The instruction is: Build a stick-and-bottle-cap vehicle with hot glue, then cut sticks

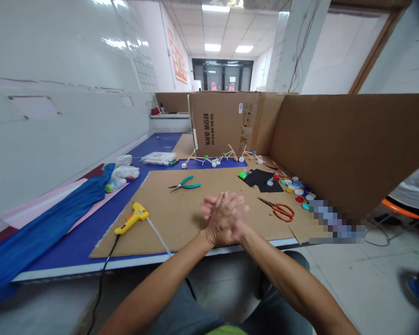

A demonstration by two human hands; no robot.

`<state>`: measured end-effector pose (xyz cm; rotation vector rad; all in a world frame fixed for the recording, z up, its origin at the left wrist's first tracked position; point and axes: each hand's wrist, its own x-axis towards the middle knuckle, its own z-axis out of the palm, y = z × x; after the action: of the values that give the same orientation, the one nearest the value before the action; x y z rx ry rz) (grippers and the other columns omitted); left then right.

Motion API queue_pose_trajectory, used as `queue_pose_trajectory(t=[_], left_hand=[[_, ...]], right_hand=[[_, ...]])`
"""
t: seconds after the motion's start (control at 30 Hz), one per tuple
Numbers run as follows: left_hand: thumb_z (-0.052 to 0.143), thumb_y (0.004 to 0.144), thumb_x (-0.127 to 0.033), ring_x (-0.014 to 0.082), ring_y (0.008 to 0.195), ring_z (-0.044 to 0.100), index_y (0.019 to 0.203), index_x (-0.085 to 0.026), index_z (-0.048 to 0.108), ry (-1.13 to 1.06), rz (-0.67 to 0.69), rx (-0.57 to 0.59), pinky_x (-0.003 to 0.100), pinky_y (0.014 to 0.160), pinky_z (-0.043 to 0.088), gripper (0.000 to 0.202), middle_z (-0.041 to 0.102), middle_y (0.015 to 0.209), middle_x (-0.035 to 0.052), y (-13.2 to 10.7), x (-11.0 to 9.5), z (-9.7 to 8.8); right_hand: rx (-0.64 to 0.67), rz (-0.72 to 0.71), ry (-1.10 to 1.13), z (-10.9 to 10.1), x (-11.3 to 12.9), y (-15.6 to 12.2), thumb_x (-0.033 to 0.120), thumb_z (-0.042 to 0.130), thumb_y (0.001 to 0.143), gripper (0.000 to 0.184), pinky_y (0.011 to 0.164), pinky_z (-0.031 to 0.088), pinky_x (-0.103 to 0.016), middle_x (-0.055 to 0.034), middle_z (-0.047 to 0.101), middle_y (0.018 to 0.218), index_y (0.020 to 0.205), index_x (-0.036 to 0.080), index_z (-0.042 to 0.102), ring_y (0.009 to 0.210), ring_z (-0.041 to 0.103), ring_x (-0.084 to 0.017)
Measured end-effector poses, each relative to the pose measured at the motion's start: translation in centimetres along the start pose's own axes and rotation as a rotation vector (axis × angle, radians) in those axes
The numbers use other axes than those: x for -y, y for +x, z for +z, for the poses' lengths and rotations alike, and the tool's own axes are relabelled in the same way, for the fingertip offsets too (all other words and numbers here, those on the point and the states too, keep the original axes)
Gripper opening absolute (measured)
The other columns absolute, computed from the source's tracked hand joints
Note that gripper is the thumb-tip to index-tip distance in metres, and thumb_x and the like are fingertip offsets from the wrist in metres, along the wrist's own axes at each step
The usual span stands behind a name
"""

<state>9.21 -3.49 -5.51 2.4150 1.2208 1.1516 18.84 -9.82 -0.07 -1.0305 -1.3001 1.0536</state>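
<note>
My left hand (216, 227) and my right hand (236, 228) are pressed together over the cardboard sheet (181, 223), near the table's front edge. Their fingers look stretched out and crossed, though motion blurs them. No held object can be made out between the palms. Beyond them to the left lie pliers (185, 184) with green handles, jaws pointing left. Scissors (279, 210) with orange handles rest to the right of my right hand. Farther left, a yellow glue gun (132, 218) lies on the cardboard, its black cord hanging over the edge.
Small stick frames (209, 161) with white wheels stand before a large cardboard box (226, 123). Black sheets (261, 179) and several bottle caps (299, 191) lie right. A cardboard panel (349, 149) walls the right side. Blue cloth (66, 214) and plastic bags (124, 172) lie left.
</note>
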Motion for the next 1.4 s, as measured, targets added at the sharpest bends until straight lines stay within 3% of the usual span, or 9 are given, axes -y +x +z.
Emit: queue_pose_trajectory(t=[0.17, 0.23, 0.4, 0.63, 0.83, 1.0, 1.17, 1.27, 1.4], left_hand=[[0.022, 0.102, -0.041, 0.0311, 0.119, 0.062, 0.128, -0.015, 0.064, 0.151, -0.313, 0.023, 0.049, 0.104, 0.043, 0.056, 0.070, 0.123, 0.0175, 2.7, 3.8, -2.9], [0.037, 0.099, -0.041, 0.0303, 0.121, 0.060, 0.124, -0.019, 0.065, 0.273, -0.255, 0.163, 0.048, 0.106, 0.041, 0.044, 0.068, 0.128, 0.0138, 2.7, 5.5, -3.9], [0.047, 0.095, -0.031, 0.0340, 0.124, 0.054, 0.123, -0.020, 0.065, 0.575, -0.170, 0.375, 0.051, 0.102, 0.041, 0.035, 0.061, 0.138, 0.0134, 1.1, 7.6, -4.4], [0.046, 0.094, -0.025, 0.0359, 0.132, 0.044, 0.134, -0.024, 0.058, 0.639, -0.172, 0.336, 0.052, 0.105, 0.035, 0.042, 0.051, 0.145, 0.0151, 3.8, 11.9, -5.9], [0.033, 0.097, -0.019, 0.0347, 0.120, 0.053, 0.126, -0.027, 0.063, 0.655, -0.236, 0.473, 0.050, 0.098, 0.035, 0.043, 0.065, 0.126, 0.0149, 5.9, 14.8, -6.2], [0.030, 0.094, -0.012, 0.0344, 0.109, 0.060, 0.112, -0.019, 0.068, 0.758, -0.215, 0.482, 0.049, 0.094, 0.036, 0.043, 0.069, 0.115, 0.0165, 7.1, 15.9, -7.5], [0.037, 0.095, -0.024, 0.0365, 0.108, 0.060, 0.109, -0.016, 0.069, 0.762, -0.147, 0.405, 0.050, 0.093, 0.039, 0.035, 0.069, 0.114, 0.0175, 7.0, 14.0, -6.1], [0.044, 0.095, -0.030, 0.0328, 0.113, 0.059, 0.112, -0.020, 0.070, 0.533, -0.036, 0.468, 0.047, 0.098, 0.039, 0.033, 0.070, 0.118, 0.0137, 6.5, 9.8, -2.8], [0.050, 0.094, -0.040, 0.0294, 0.115, 0.059, 0.117, -0.025, 0.069, 0.270, 0.136, 0.563, 0.044, 0.100, 0.040, 0.033, 0.070, 0.122, 0.0091, 6.0, 3.4, 2.1]], right_hand=[[0.356, -0.068, -0.032, -1.5, -0.7, -1.9, 0.040, 0.028, 0.106, 0.052, 0.074, 0.058, -0.027, -0.0112, 0.078, 0.094, 0.099, 0.014, 0.073, 0.089, 0.073, -0.015], [0.419, -0.034, -0.015, -3.2, -1.3, -1.0, 0.050, 0.039, 0.102, 0.048, 0.068, 0.056, -0.028, -0.0109, 0.077, 0.088, 0.099, 0.015, 0.071, 0.075, 0.072, -0.016], [-0.018, 0.102, -0.612, -10.0, -2.9, 8.0, 0.040, 0.057, 0.093, 0.032, 0.061, 0.051, -0.024, -0.0052, 0.071, 0.073, 0.078, 0.014, 0.067, 0.064, 0.064, -0.014], [-0.256, 0.287, -1.011, -19.2, -3.8, 18.6, 0.036, 0.059, 0.098, 0.030, 0.089, 0.056, -0.041, -0.0096, 0.063, 0.124, 0.121, 0.019, 0.062, 0.104, 0.064, -0.021], [-0.207, 0.425, -1.219, -20.6, -5.8, 21.9, 0.036, 0.061, 0.097, 0.036, 0.091, 0.056, -0.044, -0.0103, 0.061, 0.128, 0.127, 0.018, 0.059, 0.108, 0.063, -0.023], [-0.039, 0.324, -1.217, -19.1, -5.9, 20.8, 0.029, 0.053, 0.101, 0.028, 0.094, 0.051, -0.040, -0.0121, 0.066, 0.121, 0.120, 0.012, 0.064, 0.105, 0.064, -0.022], [0.225, 0.131, -1.164, -16.4, -4.3, 14.8, 0.025, 0.077, 0.078, 0.029, 0.078, 0.047, -0.026, -0.0042, 0.075, 0.101, 0.107, 0.021, 0.074, 0.089, 0.066, -0.019], [0.594, 0.018, -1.163, -14.7, -4.5, 11.2, 0.023, 0.079, 0.072, 0.020, 0.070, 0.043, -0.025, -0.0034, 0.074, 0.091, 0.092, 0.022, 0.077, 0.079, 0.065, -0.018], [0.604, -0.011, -1.197, -14.0, -5.3, 9.5, 0.023, 0.066, 0.085, 0.012, 0.072, 0.040, -0.023, -0.0012, 0.075, 0.090, 0.090, 0.025, 0.077, 0.082, 0.065, -0.015]])
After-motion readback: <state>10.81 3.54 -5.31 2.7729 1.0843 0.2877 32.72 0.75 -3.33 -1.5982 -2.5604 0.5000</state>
